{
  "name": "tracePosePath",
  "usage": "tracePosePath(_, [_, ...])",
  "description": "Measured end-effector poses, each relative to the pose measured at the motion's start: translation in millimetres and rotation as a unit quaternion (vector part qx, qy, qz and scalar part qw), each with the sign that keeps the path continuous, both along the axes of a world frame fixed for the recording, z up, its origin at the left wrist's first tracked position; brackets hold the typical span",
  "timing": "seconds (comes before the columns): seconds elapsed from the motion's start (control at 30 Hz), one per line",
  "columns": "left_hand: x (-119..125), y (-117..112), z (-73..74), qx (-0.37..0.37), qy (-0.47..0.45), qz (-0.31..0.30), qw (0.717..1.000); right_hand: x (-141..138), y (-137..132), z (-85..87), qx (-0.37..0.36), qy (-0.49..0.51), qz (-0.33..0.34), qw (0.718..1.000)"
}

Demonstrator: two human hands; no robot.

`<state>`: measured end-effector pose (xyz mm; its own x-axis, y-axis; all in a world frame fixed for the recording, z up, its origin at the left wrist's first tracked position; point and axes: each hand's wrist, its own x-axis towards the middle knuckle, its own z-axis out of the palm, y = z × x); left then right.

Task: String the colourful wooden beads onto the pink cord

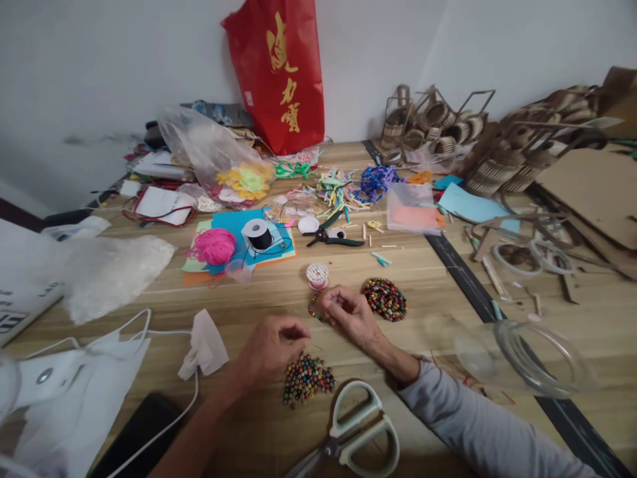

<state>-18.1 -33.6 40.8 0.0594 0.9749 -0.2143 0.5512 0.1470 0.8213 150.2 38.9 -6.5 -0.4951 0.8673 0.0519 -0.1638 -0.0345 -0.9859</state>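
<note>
A short curved strand of colourful beads (314, 307) lies at the fingertips of my right hand (351, 317). Thumb and fingers of that hand are pinched together on the strand's near end. To the left, my left hand (276, 342) is curled with thumb and forefinger closed; anything between them is too small to make out. Just below it lies a pile of loose multicoloured beads (309, 380). A coiled heap of strung beads (385, 299) rests right of my right hand. Behind the hands stands a spool of thread (317, 275) with a patterned top.
White-handled scissors (365, 425) lie at the near edge. Farther back are pliers (331, 236), a black cord spool (259, 234) and pink yarn (213, 246). Clear tubing (540, 358) lies right; a black phone (142, 435) and white cable lie left. A red bag (279, 79) stands behind.
</note>
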Motion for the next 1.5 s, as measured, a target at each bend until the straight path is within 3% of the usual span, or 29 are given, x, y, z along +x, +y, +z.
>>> tracePosePath(0.13, [0,17,-21.7,0.009,-0.221,0.127,0.967,0,-1,1.9,0.002,-0.008,0.012,1.000])
tracePosePath(0.27, [1,24,-39.7,0.029,-0.303,0.180,0.935,0,-5,2.6,0.038,-0.039,0.049,0.997])
tracePosePath(0.47, [-1,26,-44.3,0.035,-0.334,0.188,0.923,0,-8,0.8,0.086,-0.076,0.071,0.991])
tracePosePath(0.8, [-4,26,-47.0,0.019,-0.369,0.160,0.915,-1,-9,-0.9,0.060,-0.067,0.076,0.993])
tracePosePath(1.5, [-4,25,-38.5,0.005,-0.348,0.158,0.924,1,-12,1.9,0.059,-0.069,0.082,0.993])
